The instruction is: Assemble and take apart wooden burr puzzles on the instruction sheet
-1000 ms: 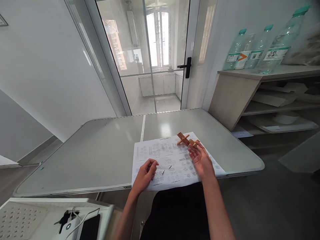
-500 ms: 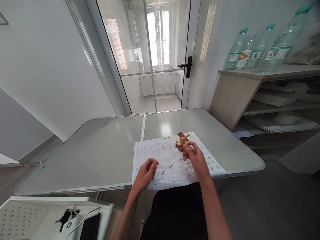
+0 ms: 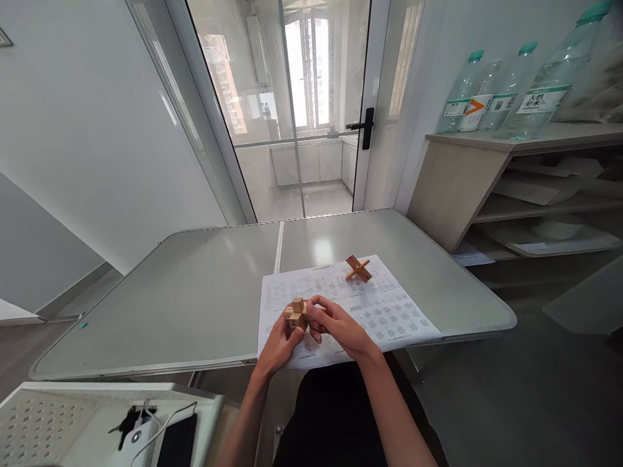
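Between my two hands is a light wooden interlocking block puzzle (image 3: 296,314), with a dark mark on one of its block ends. The fingers of my left hand (image 3: 280,340) close around its left side. From the right, my right hand (image 3: 335,324) pinches it, and its fingertips partly hide that side. Both hands are just above a printed sheet (image 3: 394,318) covered in rows of small diagrams. Farther back on the sheet lies a darker, reddish-brown wooden piece with a thin stick crossing it (image 3: 359,268), apart from both hands.
The sheet lies on a grey folding table (image 3: 195,298) with a centre seam. At lower left a white basket (image 3: 53,428) holds keys, a white device with a cable and a black phone (image 3: 178,441). Water bottles (image 3: 542,97) stand on a wooden shelf unit (image 3: 457,181) at right.
My right hand has brought the block puzzle from the back of the sheet toward me and to the left. My left hand now grips it too. The darker crossed piece stays put.
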Motion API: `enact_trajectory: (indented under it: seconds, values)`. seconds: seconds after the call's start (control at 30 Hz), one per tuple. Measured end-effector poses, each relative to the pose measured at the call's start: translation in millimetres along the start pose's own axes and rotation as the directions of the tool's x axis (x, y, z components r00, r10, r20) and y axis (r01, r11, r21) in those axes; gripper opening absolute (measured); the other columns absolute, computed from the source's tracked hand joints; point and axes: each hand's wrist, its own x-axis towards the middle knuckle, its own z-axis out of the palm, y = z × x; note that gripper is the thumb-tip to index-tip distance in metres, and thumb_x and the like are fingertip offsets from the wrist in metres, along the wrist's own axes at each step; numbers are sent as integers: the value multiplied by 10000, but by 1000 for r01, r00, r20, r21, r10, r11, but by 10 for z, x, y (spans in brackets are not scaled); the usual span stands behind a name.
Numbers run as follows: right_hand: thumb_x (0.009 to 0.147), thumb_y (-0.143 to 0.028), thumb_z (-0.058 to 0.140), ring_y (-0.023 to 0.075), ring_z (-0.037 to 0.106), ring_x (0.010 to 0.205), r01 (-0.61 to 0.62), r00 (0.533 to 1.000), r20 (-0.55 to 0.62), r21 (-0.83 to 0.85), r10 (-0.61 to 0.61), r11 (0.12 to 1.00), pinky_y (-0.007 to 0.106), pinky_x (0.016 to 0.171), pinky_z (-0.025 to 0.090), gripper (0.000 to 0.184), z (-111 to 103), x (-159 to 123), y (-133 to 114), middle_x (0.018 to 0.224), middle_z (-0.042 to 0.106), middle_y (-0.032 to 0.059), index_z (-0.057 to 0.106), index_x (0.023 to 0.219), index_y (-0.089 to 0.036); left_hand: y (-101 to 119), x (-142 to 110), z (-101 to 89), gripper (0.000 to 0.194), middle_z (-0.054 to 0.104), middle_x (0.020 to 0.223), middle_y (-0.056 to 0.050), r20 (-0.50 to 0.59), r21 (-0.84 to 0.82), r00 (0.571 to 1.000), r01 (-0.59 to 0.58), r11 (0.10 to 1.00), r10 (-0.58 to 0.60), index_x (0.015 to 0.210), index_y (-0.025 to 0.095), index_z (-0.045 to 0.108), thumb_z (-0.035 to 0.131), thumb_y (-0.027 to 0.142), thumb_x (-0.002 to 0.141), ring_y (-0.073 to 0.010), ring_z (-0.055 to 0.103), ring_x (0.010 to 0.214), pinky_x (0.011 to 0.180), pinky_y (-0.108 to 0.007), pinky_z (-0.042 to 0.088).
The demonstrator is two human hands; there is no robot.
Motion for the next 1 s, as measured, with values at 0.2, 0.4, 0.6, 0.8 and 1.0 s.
enact_trajectory:
  seconds: [0.2, 0.4, 0.6, 0.8, 1.0]
  values:
    - [915, -623, 698, 124, 555, 616, 28, 997, -69, -97, -34, 995, 268, 627, 480, 444, -29, 23, 61, 694, 605, -50, 613, 1066, -214, 9, 7, 27, 729, 710, 1089, -99, -24, -29, 998, 51, 998, -51, 1304, 171, 588, 626, 760, 875, -279, 656, 1049, 974, -391, 513]
    - [948, -582, 668, 146, 590, 618, 105, 979, -130, -340, -157, 935, 296, 633, 490, 377, -37, 34, 86, 714, 639, -27, 639, 1006, -210, 25, 14, 48, 701, 683, 1070, -79, -23, -3, 998, 51, 999, -51, 1266, 179, 577, 582, 774, 896, -242, 644, 975, 888, -346, 526]
    - [1024, -479, 596, 157, 640, 661, 234, 953, -63, -472, -298, 850, 303, 680, 510, 255, 0, 9, 65, 747, 658, -28, 645, 1033, -229, 54, 1, 59, 679, 663, 931, -66, -26, -22, 999, 42, 999, -43, 1155, 158, 613, 556, 786, 902, -220, 594, 863, 812, -331, 487]
    - [1022, -383, 617, 160, 639, 739, 280, 926, -59, -556, -374, 783, 307, 729, 536, 184, 27, 5, 67, 864, 705, -3, 689, 1106, -237, 65, -11, 53, 697, 619, 759, -49, -37, -99, 997, 58, 993, -62, 857, 166, 611, 536, 858, 846, -191, 529, 716, 666, -297, 403]
    - [1021, -340, 620, 162, 672, 828, 334, 902, -14, -612, -431, 717, 307, 760, 568, 199, 3, 3, 63, 1059, 719, 24, 738, 1168, -275, -146, -30, 36, 739, 618, 759, -60, -10, -189, 1000, 23, 982, -25, 852, 173, 641, 413, 874, 896, -191, 515, 685, 661, -312, 402]
